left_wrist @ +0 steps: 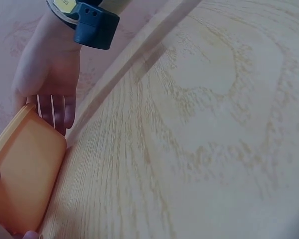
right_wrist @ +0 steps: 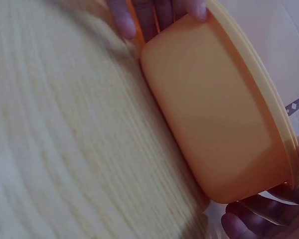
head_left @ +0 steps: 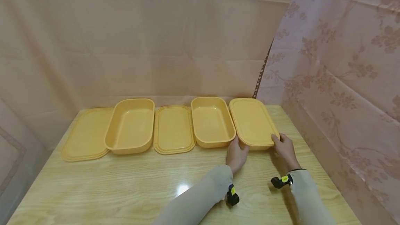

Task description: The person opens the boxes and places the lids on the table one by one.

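Note:
A yellow plastic food container with its lid on stands at the right end of a row on the table. My left hand holds its front left corner, the thumb on the front wall and the fingers at the left side. At the front right corner my right hand grips it, thumb on the lid's edge and fingers along the side wall. The right wrist view shows the container's wall and the rim of its lid close up. In the left wrist view, the container sits flat on the wood.
To the left stand an open container, a smaller lid, a second open container and a larger lid, partly beneath that container. A light wood table bears them. Curtains hang behind and at the right.

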